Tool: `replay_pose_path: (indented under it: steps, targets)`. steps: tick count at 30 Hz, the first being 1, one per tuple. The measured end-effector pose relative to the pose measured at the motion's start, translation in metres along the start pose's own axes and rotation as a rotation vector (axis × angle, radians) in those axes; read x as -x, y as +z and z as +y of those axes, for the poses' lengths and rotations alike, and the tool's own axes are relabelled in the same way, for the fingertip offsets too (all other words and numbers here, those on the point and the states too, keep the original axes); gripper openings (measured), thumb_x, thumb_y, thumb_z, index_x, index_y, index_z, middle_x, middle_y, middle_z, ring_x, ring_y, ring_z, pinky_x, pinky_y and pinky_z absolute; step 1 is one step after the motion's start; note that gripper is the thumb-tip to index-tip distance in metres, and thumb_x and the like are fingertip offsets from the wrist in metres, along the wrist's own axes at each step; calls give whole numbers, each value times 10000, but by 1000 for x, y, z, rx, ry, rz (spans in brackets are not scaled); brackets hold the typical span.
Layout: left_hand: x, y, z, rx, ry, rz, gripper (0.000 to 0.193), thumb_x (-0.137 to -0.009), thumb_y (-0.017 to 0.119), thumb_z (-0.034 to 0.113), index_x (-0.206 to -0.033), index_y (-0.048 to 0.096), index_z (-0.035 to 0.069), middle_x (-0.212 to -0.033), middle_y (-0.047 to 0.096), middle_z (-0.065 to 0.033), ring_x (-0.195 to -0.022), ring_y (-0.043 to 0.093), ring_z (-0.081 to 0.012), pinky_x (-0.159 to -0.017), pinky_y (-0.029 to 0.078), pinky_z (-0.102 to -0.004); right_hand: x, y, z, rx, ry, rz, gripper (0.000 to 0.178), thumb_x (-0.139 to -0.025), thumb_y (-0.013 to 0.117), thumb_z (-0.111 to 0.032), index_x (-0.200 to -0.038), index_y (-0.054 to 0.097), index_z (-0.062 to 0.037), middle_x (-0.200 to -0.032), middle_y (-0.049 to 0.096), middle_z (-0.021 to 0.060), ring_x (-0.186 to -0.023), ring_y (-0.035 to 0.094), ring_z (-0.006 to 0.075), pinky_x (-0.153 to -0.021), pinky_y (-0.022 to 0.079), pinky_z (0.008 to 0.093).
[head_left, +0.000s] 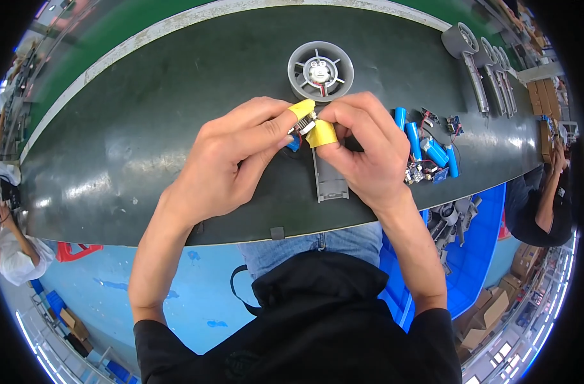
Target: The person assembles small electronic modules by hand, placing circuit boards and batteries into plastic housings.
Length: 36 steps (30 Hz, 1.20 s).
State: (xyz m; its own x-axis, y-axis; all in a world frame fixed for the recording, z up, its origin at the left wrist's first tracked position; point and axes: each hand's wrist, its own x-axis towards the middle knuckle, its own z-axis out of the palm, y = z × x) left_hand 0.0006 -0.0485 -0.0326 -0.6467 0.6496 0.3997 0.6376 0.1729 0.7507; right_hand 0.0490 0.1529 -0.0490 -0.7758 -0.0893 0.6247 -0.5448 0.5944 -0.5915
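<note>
Black clothing (324, 320) is seen nearest, with blue jeans (359, 240) beyond it at the near edge of the dark green bench (144, 134). Below that edge, to the right, a blue bin (480, 246) is partly filled with grey parts (450, 217). At about the middle of the near edge, a small dark tab (277, 233) is seen. Farther in, a grey handle (331, 179) is laid with one end toward that edge; its far end is covered by the hands.

Over the middle of the bench, a small dark-and-white part (304, 125) is held between both hands. It is pinched by the fingertips of the left hand (231, 153), the grip narrow; by the right hand (368, 150) it is pinched too, between thumb and index finger. Yellow wrapping (322, 136) is worn on fingertips of both. Under the left fingertips a blue piece (294, 143) is partly hidden.

Right of the right hand, blue cylinders (436, 152) and small circuit boards (455, 125) are loosely gathered. Beyond the hands, a grey spoked ring (320, 72) is placed; whether it is joined to the handle cannot be told. Near the far right corner, grey ring-headed units (459, 41) are lined up. The far edge is bordered by a pale strip (176, 27).
</note>
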Motion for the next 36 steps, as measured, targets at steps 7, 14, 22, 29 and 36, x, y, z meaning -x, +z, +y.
replay_pose_path:
  steps: [7, 14, 22, 29, 36]
  targets:
    - [0, -3, -1, 87, -32, -41, 202, -845, 612, -79, -1041, 660, -78, -1014, 638, -171, -788, 614, -295, -663, 495, -327, -1, -1, 1, 4, -8, -18, 273, -687, 729, 102, -937, 651, 24, -924, 630, 90, -701, 610, 134, -592, 512, 233]
    - [-3, 8, -4, 92, 13, 84, 234, -881, 589, -61, -1108, 646, -58, -1024, 654, -177, -815, 636, -295, -696, 511, -328, -2, -5, -5, 37, -14, 19, 296, -713, 738, 74, -990, 650, 16, -931, 617, 84, -674, 591, 130, -568, 492, 229]
    - [-31, 0, -2, 252, -368, 216, 267, -992, 489, 100, -1205, 618, 4, -697, 568, -45, -627, 537, -121, -574, 421, -259, -11, -20, -32, -261, 821, -168, 496, -886, 594, 17, -1369, 490, 51, -891, 591, 0, -674, 536, 27, -569, 415, 198]
    - [-146, -75, -91, -224, -251, 470, 277, -973, 519, 187, -1133, 664, 14, -773, 660, -164, -692, 635, -272, -674, 487, -364, -170, 48, 77, 5, 390, -111, 442, -868, 615, -167, -1233, 592, 82, -834, 698, 138, -787, 674, 242, -781, 515, 342]
    - [-182, -77, -183, -449, -121, 560, 313, -938, 544, 173, -1187, 640, 9, -970, 686, -238, -954, 643, -423, -861, 499, -439, -215, 100, 162, 175, 400, -30, 384, -858, 639, -178, -1177, 647, 35, -919, 718, 179, -877, 697, 320, -803, 537, 386]
